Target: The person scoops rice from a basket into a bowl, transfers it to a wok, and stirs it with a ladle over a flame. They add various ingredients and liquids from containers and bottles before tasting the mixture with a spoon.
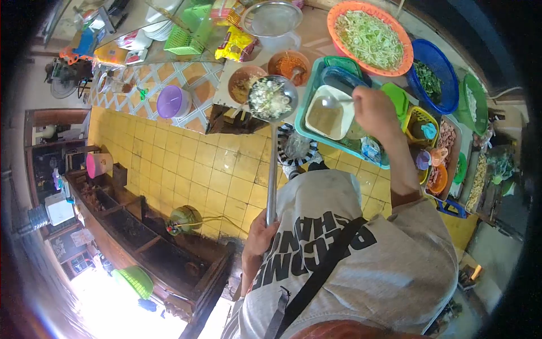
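Observation:
My left hand (259,233) is wrapped round the long metal handle of a large ladle (272,169). The ladle's bowl holds chopped white and green food (270,98) and hangs by two small bowls, one of orange-red paste (290,65), one of brownish paste (243,82). My right hand (375,113) is closed on a spoon (345,101), partly hidden by the fingers. The spoon's head is over a white square tub (324,131) with brownish contents. That tub sits in a teal tray (302,121), beside a blue-rimmed container (339,78).
Shredded cabbage fills an orange colander (407,59); leafy greens lie in a blue basin (453,101). A green basket (185,42), yellow packets (235,44) and purple tub (170,101) stand on the counters. On the yellow tiled floor (192,158) is a gas cylinder (185,219).

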Tool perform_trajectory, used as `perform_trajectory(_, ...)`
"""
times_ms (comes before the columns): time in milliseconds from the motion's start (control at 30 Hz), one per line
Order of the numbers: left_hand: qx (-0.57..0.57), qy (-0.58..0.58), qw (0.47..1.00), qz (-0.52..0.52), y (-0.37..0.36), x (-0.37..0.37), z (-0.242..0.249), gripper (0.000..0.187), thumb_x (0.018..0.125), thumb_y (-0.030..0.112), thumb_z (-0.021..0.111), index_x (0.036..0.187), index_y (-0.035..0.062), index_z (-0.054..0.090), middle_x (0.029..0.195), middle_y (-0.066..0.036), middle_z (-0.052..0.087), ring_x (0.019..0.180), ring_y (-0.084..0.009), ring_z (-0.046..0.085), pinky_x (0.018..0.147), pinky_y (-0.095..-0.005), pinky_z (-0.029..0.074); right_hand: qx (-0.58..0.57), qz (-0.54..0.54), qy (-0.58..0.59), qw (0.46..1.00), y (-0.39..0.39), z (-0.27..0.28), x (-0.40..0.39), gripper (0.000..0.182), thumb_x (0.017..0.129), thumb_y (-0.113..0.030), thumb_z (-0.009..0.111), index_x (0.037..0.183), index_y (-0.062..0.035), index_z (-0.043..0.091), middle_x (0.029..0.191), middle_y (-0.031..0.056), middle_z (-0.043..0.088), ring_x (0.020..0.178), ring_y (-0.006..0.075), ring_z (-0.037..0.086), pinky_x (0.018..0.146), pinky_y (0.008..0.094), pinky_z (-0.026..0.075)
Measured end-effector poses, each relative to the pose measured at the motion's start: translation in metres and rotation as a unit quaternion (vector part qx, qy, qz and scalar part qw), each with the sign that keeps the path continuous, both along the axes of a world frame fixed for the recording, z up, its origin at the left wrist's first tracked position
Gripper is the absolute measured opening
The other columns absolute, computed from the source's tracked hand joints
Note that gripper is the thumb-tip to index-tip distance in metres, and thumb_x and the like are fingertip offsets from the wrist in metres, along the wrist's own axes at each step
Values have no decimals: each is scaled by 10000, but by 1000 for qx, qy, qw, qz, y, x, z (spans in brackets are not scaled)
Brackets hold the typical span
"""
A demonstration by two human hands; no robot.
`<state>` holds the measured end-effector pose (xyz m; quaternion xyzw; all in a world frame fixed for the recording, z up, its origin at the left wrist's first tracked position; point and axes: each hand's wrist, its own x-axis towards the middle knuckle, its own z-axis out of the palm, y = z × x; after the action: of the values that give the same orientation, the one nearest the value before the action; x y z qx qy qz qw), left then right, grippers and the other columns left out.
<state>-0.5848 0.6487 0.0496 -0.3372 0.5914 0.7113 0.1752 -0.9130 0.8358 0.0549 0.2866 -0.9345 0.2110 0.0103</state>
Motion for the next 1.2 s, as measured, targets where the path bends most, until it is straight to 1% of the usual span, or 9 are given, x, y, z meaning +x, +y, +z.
perform_trajectory(100,-32,-13,999,-8,2,1,0,136,823,97,516,924,7,507,752,9,481,709,-82,439,656,-234,378,181,54,-109,976,-13,-49,3,167,783,-124,490,840,-39,621,779,170,637,743,348,626,640,466,503)
perform_trajectory(200,-31,4,999,-3,-2,9,-12,112,816,113,521,870,20,491,738,13,475,678,-76,423,618,-234,367,183,48,-116,975,-34,-90,9,161,773,-94,475,838,-26,607,806,174,630,809,344,613,662,444,495)
perform_trajectory(500,-3,-19,999,51,3,3,-9,109,809,112,522,868,25,494,747,13,480,698,-79,430,637,-237,373,120,72,-198,970,-14,-67,0,156,749,-138,519,783,-19,615,760,186,636,773,326,634,688,427,493)
perform_trajectory(567,-34,-11,999,17,0,7,-16,109,808,104,515,880,24,498,743,13,474,703,-81,430,648,-237,377,-25,63,-214,974,4,-63,-5,149,762,-133,514,799,-30,616,755,167,634,754,308,633,667,417,484)
perform_trajectory(767,-24,-8,999,25,1,6,-22,96,804,75,509,885,26,494,734,20,455,699,-77,417,636,-232,368,-120,12,-326,938,29,-36,-6,155,778,-146,530,833,-42,632,749,151,631,713,311,622,631,393,476)
perform_trajectory(900,-38,-7,999,-9,-2,5,-22,92,803,64,507,887,28,492,739,19,459,690,-78,418,626,-232,365,-105,33,-213,971,22,-47,2,153,781,-148,530,815,-38,630,743,167,631,703,302,630,624,386,488)
perform_trajectory(967,-25,-5,1000,-8,-1,3,-19,93,803,69,509,885,29,492,730,20,457,675,-79,416,613,-232,361,91,51,-104,989,7,-64,6,143,773,-153,540,777,-40,628,743,169,635,708,292,639,636,396,502)
perform_trajectory(1067,-7,5,1000,22,5,-6,-8,90,805,80,512,877,31,488,714,25,451,657,-77,407,592,-234,349,122,114,-25,986,-17,-88,7,120,761,-144,543,759,-51,620,746,158,637,722,309,640,646,418,508)
perform_trajectory(1200,-36,-4,999,-3,1,6,-20,102,807,91,517,883,29,488,719,22,458,668,-75,417,604,-232,358,179,129,-65,973,-34,-94,8,114,749,-134,535,772,-59,618,755,141,643,746,297,642,649,432,504)
